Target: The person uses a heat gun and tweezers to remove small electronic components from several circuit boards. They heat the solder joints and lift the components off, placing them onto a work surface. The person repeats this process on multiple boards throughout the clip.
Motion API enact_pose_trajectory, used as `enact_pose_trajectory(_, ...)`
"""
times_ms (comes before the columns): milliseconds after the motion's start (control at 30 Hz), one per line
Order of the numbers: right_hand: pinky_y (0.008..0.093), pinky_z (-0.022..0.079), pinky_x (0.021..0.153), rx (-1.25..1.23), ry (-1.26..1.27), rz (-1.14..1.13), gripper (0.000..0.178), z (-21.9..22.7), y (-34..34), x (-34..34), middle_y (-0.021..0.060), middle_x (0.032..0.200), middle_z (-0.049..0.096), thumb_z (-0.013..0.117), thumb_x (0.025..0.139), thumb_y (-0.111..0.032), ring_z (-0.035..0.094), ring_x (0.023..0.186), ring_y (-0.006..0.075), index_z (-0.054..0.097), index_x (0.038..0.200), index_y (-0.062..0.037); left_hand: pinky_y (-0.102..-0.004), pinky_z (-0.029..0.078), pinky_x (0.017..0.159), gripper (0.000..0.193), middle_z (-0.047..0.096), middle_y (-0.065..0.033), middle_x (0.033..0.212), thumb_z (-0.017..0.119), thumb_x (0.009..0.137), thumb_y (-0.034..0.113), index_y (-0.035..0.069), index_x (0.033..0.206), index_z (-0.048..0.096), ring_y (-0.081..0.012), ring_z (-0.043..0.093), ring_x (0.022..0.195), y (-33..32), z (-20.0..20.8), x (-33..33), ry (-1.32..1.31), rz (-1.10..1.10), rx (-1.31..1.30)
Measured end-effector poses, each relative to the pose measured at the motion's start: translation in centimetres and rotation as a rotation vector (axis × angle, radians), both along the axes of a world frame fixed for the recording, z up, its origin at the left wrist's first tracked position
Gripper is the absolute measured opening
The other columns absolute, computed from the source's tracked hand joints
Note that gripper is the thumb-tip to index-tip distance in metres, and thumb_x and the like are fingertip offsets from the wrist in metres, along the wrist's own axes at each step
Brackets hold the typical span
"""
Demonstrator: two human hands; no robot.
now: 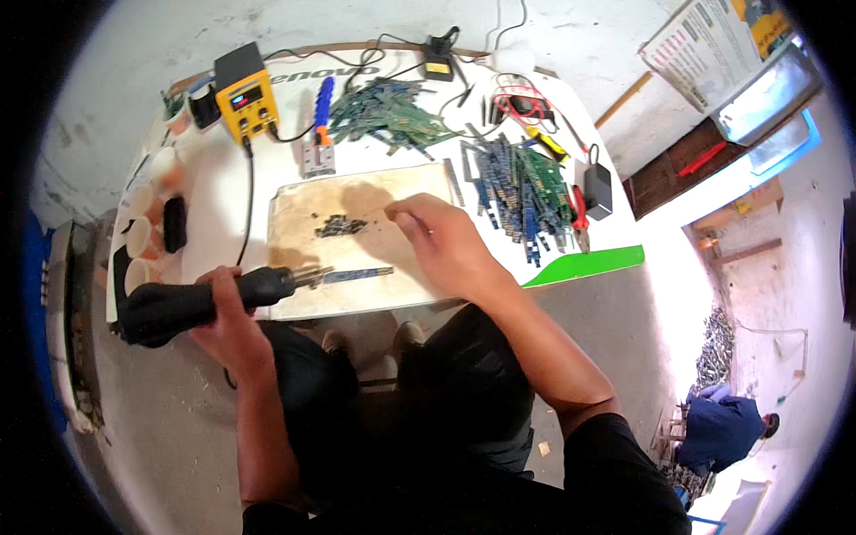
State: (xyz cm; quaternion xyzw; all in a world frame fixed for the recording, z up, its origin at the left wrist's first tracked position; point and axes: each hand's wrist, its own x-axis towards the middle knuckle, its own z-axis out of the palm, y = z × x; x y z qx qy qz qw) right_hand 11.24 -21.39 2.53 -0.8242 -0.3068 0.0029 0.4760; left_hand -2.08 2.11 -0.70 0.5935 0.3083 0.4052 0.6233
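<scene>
My left hand (230,325) is wrapped round the handle of a black hot air gun (165,312). The gun's metal nozzle points right, close to the left end of a narrow blue circuit board strip (358,275). That strip lies near the front edge of a tan work board (294,201). My right hand (443,241) hovers over the board's right side, fingers pinched together. A small glint shows at the fingers, but what they hold is not clear. Between the hands, left of the right fingertips, sits a small heap of dark chips (339,226).
Behind the board stands a yellow-and-black control station (244,100). Piles of green strips (388,111) and blue strips (517,192) lie behind and right. Red-handled pliers (580,214) rest beside a black adapter (598,191). Cups (143,238) line the left edge. Another person (722,430) sits far right.
</scene>
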Motion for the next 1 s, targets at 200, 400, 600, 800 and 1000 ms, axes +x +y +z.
enact_pose_trajectory(200, 0.0305, 0.048, 0.096, 0.340, 0.211, -0.014, 0.037, 3.3, -0.4, 1.2, 0.0067, 0.104, 0.075, 0.047, 0.111, -0.026, 0.063, 0.099, 0.0122, 0.065, 0.125, 0.0023, -0.0259, 0.045, 0.062, 0.022, 0.067, -0.0045, 0.089, 0.069, 0.094, 0.026, 0.004, 0.097, 0.068, -0.0114, 0.058, 0.073, -1.7, 0.5, 2.0, -0.057, -0.081, 0.130)
enact_pose_trajectory(400, 0.0285, 0.044, 0.088, 0.164, -0.163, -0.027, 0.027, 2.2, 1.5, 0.2, 0.0078, 0.103, 0.060, 0.051, 0.108, -0.015, 0.054, 0.096, 0.0170, 0.069, 0.121, -0.0001, -0.0215, 0.043, 0.055, 0.020, 0.067, -0.0045, 0.088, 0.068, 0.091, 0.024, 0.004, 0.093, 0.066, -0.0090, 0.058, 0.071, -1.0, 1.4, 1.9, 0.003, -0.030, 0.110)
enact_pose_trajectory(600, 0.0256, 0.044, 0.080, 0.246, 0.035, -0.022, 0.025, 1.0, 0.4, -1.1, 0.0068, 0.091, 0.057, 0.054, 0.107, -0.014, 0.056, 0.086, 0.0146, 0.070, 0.115, 0.0027, -0.0197, 0.043, 0.053, 0.016, 0.067, -0.0035, 0.086, 0.066, 0.091, 0.020, 0.005, 0.091, 0.065, -0.0080, 0.058, 0.069, -1.6, 1.6, 1.2, 0.042, -0.013, 0.170)
enact_pose_trajectory(800, 0.0258, 0.047, 0.077, 0.311, 0.153, -0.004, 0.025, 1.0, 0.6, -1.2, 0.0081, 0.087, 0.065, 0.057, 0.106, -0.016, 0.060, 0.081, 0.0133, 0.070, 0.109, 0.0048, -0.0250, 0.049, 0.072, 0.012, 0.069, -0.0079, 0.089, 0.066, 0.093, 0.012, 0.000, 0.094, 0.065, -0.0119, 0.063, 0.077, -1.6, 1.7, 1.3, -0.021, -0.069, 0.118)
enact_pose_trajectory(1000, 0.0262, 0.050, 0.075, 0.186, 0.117, -0.113, 0.014, -0.2, 0.5, -1.0, 0.0080, 0.090, 0.070, 0.070, 0.095, -0.004, 0.063, 0.079, 0.0124, 0.072, 0.107, 0.0019, -0.0191, 0.039, 0.051, 0.015, 0.066, -0.0029, 0.086, 0.064, 0.095, 0.019, 0.004, 0.092, 0.065, -0.0061, 0.055, 0.065, -1.9, 1.6, 1.5, 0.018, -0.076, 0.195)
